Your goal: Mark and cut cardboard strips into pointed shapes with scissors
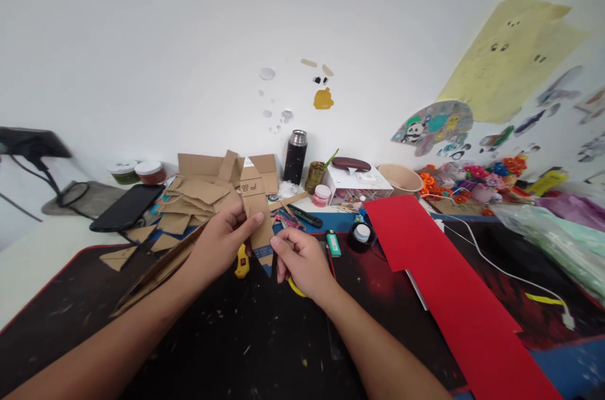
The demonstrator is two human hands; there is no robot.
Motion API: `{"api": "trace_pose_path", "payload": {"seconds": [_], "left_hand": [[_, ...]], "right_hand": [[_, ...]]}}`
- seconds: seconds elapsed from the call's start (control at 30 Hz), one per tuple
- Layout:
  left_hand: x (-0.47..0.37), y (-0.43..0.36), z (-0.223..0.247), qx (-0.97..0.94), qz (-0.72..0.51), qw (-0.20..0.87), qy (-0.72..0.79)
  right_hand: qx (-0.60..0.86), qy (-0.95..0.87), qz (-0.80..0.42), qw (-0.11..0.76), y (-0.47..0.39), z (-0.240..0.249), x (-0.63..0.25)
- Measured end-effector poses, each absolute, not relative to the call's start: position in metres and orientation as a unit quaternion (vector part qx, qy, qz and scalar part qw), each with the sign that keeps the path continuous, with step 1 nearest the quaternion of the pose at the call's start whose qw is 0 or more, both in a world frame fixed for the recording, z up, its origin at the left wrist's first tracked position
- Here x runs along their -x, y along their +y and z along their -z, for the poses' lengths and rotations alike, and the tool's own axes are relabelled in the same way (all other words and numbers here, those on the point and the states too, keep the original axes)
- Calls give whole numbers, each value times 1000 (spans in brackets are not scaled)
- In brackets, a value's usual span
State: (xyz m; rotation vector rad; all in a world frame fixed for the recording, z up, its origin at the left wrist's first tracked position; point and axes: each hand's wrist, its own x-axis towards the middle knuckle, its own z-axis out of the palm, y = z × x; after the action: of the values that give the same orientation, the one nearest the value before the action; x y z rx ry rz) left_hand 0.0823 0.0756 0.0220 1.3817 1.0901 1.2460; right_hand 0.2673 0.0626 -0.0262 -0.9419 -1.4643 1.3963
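Note:
A long brown cardboard strip [258,211] with printed marks and a pointed upper end stands tilted in front of me. My left hand [231,230] grips its left side, thumb across the front. At its lower right edge, the bent fingers of my right hand [300,261] pinch together on the strip; the fingertips are partly hidden. Beneath the strip a blue-printed pointed piece [263,258] shows. A yellow utility knife [242,262] lies just below my left hand. Part of a yellow curved object [297,288] pokes out under my right hand.
Cut cardboard pieces [193,195] are heaped at the left, beside a black phone [125,208]. A black thermos [295,157] and a white box [359,186] stand by the wall. Red card [444,280] stretches across the right side. A green cutter [306,216] lies behind my hands.

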Motion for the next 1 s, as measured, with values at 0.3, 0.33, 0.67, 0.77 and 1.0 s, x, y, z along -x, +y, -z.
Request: {"api": "trace_pose_path", "payload": {"seconds": [0.3,0.33,0.67,0.77,1.0], "left_hand": [[-65,85,-28,-527,-574,449,436],[-63,86,-29,-525,-578,450,433],[-56,89,-40,-459,-608,507,403],[-55,88,-45,-451,-608,518,398],[-53,88,-44,-448,-612,532,377]], "right_hand": [[409,-557,-539,481,69,22,-275],[420,-550,-533,488,70,21,-276],[578,-699,-294,302,54,-6,-320],[612,-735,-221,188,47,-14,-325],[627,-768,-129,23,35,-2,-309]]}}
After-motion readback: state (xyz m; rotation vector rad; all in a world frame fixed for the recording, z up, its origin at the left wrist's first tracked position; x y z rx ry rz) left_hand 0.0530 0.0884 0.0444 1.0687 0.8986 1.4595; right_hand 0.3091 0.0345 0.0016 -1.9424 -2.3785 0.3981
